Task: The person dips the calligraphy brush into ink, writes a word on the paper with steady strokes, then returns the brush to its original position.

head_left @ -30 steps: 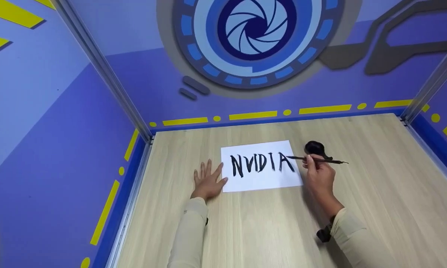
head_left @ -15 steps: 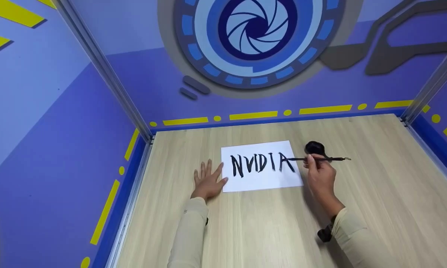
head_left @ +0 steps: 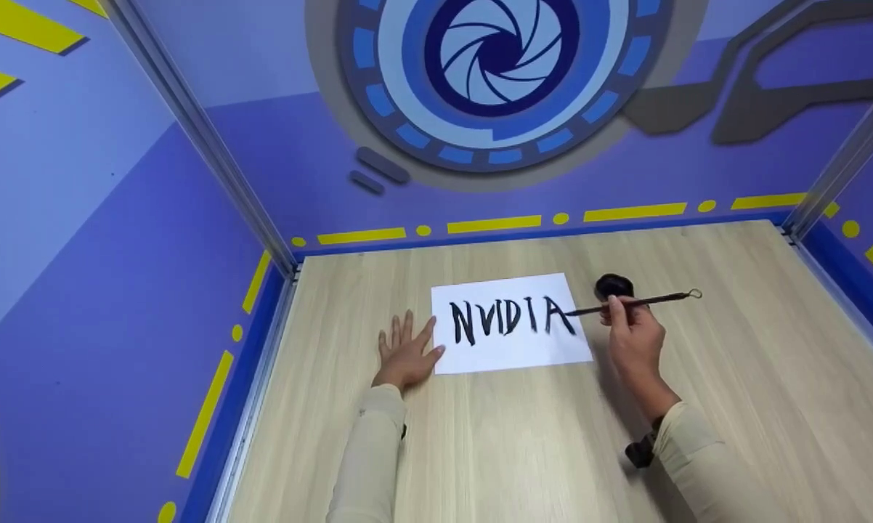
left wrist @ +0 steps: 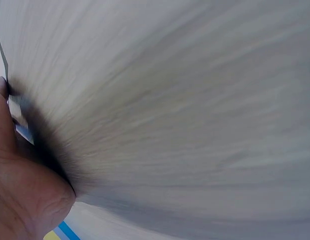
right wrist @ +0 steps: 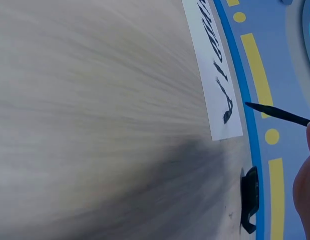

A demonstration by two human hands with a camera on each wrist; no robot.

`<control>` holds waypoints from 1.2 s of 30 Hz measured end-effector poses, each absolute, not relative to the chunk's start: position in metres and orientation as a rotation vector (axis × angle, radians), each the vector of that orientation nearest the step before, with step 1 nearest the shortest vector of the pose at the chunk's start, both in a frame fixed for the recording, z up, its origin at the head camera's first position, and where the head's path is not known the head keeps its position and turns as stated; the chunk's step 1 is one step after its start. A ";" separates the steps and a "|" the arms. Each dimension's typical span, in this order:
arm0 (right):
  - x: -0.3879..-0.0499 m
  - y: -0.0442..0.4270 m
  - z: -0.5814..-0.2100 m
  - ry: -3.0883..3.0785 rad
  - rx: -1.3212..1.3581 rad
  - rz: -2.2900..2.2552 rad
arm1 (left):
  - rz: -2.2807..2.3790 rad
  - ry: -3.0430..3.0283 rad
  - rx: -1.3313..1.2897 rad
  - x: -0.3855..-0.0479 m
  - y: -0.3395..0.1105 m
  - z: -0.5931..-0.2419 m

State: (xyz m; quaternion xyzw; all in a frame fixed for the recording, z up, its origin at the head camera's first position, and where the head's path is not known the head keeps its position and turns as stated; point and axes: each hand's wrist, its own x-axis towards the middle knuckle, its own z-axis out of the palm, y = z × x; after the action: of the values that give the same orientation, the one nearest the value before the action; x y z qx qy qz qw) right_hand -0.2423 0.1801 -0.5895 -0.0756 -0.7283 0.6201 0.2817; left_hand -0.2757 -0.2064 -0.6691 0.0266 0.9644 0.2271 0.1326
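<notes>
A sheet of white paper (head_left: 513, 356) lies on the table with "NVIDIA" brushed across it in black. My left hand (head_left: 407, 356) is spread flat at its left edge, thumb and forefinger touching the paper's border; part of that hand (left wrist: 24, 195) shows in the left wrist view. My right hand (head_left: 636, 341) pinches a dark ink brush (head_left: 658, 300), tip to the left by the letter A and hanging loop to the right. In the right wrist view the brush (right wrist: 280, 114) is raised off the paper. Just behind the right hand sits a black ink dish (head_left: 614, 285), partly covered.
The light wood table (head_left: 509, 450) is bordered by a blue-purple printed back wall (head_left: 262, 152) and side walls with metal corner posts (head_left: 204, 138). A black wrist device (head_left: 638, 454) hangs below the right sleeve.
The brush tip has come off the A's crossbar toward the right. My right hand has shifted slightly right and the brush's looped end has tilted up. The left hand stays put.
</notes>
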 end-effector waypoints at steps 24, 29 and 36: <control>-0.274 0.269 -0.627 -1.913 -0.655 1.711 | 0.643 2.796 0.064 -0.278 -0.206 -0.667; -0.280 0.283 -0.632 -1.750 -0.775 1.971 | 0.634 2.794 0.064 -0.277 -0.206 -0.665; -0.279 0.290 -0.636 -1.601 -0.884 2.142 | 0.650 2.806 0.076 -0.273 -0.205 -0.663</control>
State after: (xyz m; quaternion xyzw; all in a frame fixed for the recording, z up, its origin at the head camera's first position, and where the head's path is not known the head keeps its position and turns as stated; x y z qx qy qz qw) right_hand -0.2795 0.2901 -0.6358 -0.3097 -0.5610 0.7505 0.1617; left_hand -0.2735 -0.2053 -0.6633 0.0261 0.9656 0.2238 0.1297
